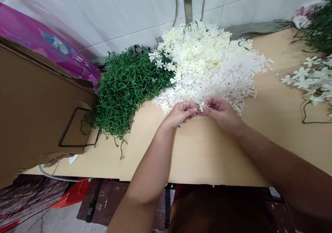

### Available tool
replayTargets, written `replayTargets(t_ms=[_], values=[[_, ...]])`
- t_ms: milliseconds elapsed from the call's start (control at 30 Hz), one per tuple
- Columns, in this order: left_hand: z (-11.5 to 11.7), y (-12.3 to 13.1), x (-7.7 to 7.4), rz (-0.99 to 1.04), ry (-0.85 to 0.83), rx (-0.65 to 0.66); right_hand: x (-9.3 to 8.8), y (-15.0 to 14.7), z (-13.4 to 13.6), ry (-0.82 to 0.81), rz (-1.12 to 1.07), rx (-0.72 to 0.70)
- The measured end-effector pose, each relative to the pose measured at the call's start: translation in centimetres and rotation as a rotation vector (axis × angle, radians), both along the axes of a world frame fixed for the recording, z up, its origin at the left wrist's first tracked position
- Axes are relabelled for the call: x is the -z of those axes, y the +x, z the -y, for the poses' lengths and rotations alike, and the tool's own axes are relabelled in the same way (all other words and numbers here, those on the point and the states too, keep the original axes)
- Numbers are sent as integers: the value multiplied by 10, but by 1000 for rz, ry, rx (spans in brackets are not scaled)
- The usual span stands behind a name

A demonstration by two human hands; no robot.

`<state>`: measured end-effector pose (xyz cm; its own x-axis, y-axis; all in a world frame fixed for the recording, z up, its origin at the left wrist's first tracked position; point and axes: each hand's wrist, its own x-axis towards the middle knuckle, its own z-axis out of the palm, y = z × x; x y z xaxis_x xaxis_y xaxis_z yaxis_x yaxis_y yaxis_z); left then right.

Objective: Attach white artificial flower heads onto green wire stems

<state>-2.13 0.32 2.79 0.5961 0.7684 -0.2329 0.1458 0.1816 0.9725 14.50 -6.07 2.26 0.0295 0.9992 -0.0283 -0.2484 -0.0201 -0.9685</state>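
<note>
Flower (202,106), small, white, is held between left hand (183,113) and right hand (221,112), fingertips of both pinched on it, nearly meeting; neither hand is nearer. Its long axis seems to be laid crosswise, hand to hand. Green tip (179,126) is seen below left hand; whether they are joined cannot be told. White blossoms (202,51) are heaped beyond both hands, green stems (129,82) beyond and left of left hand.
</note>
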Motion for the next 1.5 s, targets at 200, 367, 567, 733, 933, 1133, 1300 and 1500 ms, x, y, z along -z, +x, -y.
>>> replayTargets(t_ms=[200, 367, 567, 733, 933, 1133, 1300, 1500], values=[[4, 5, -3, -32, -3, -26, 1, 0, 1, 137, 310, 88], [5, 8, -2, -56, 13, -39, 2, 0, 1, 165, 389, 81], [7, 9, -2, -45, 33, -40, 7, -2, -2, 124, 311, 53], [7, 10, -1, -15, 48, -50, 11, -3, -3, 106, 292, 48], [9, 12, 1, -14, 56, -58, 12, -5, -1, 97, 337, 66], [10, 12, -2, -39, 23, -78, 5, -3, -4, 23, 247, 97], [8, 8, -6, -63, 6, -8, 1, 4, -5, -30, 128, 31], [7, 4, -2, -53, 24, 55, 0, 6, -3, -75, 43, -31]])
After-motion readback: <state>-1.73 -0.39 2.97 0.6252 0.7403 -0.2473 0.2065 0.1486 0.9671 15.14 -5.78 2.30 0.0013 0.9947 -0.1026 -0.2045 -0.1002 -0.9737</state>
